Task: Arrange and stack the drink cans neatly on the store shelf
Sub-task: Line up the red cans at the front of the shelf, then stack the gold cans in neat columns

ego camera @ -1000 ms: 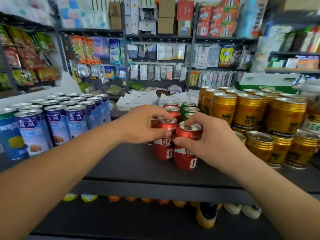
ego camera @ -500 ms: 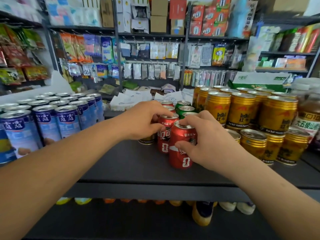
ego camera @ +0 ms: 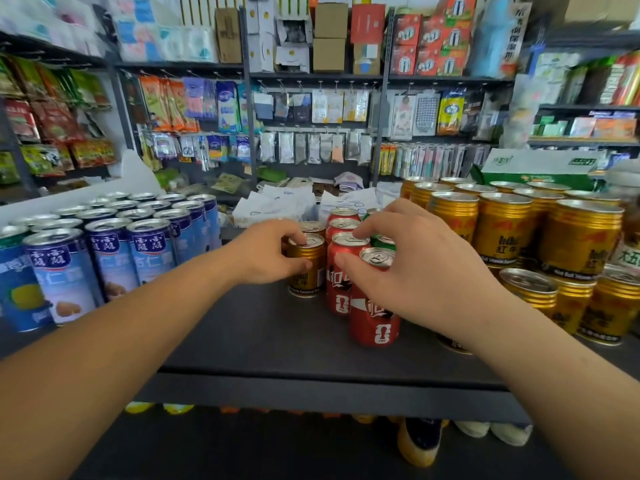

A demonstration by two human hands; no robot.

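A front red can (ego camera: 374, 306) is standing upright near the middle of the dark shelf (ego camera: 263, 344), its long axis vertical and its pull-tab top facing up. Directly behind it, toward 12 o'clock, more red cans (ego camera: 341, 271) are lining up in a row, all upright, the nearest one touching or just beside it. At 9 o'clock of that row a small gold can (ego camera: 306, 268) is standing upright too, its label facing the camera.

The right hand (ego camera: 415, 268) is wrapping over the front red can from 3 o'clock, thumb pressing its left side below the rim and fingers reaching across toward the row behind; it is grasping the can. The left hand (ego camera: 268, 254) is closing on the small gold can from 9 o'clock, thumb low on its side and fingertips (ego camera: 298, 239) resting on its lid.

Green cans (ego camera: 382, 241) are peeking out just behind the right hand. Farther out at 3 o'clock, large gold cans (ego camera: 502, 233) are sitting stacked in two tiers. At 9 o'clock, well apart, tall blue cans (ego camera: 107, 258) are standing in tidy rows.
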